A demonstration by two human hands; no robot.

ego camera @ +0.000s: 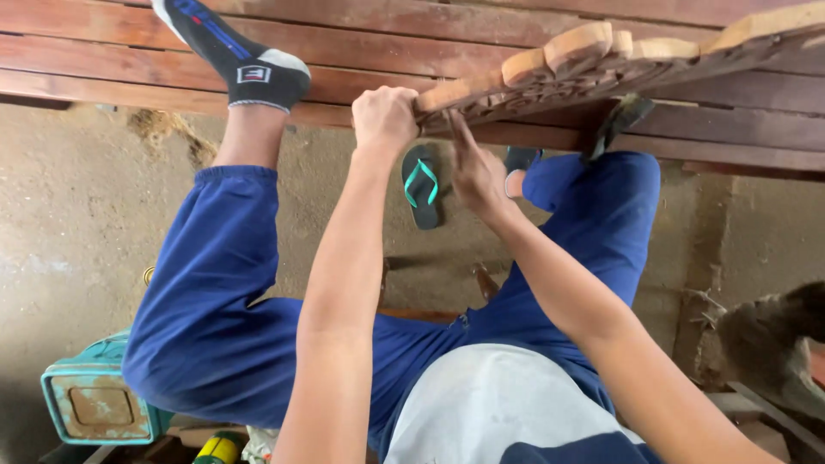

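Observation:
A carved wooden panel (pixel 601 64) with scalloped edges juts in from the upper right, resting over red-brown planks (pixel 129 51). My left hand (pixel 384 119) is closed around the panel's near end. My right hand (pixel 475 172) is just below it, fingers pressed up against the carved underside; whether it holds a small tool I cannot tell. My legs in blue trousers spread below, and my left foot in a black sock (pixel 236 56) rests on the planks.
A black sandal with green straps (pixel 421 185) lies on the dirt floor between my legs. A worn teal metal box (pixel 94 399) stands at lower left beside a yellow can (pixel 217 448). A dark brush (pixel 620 120) hangs under the panel.

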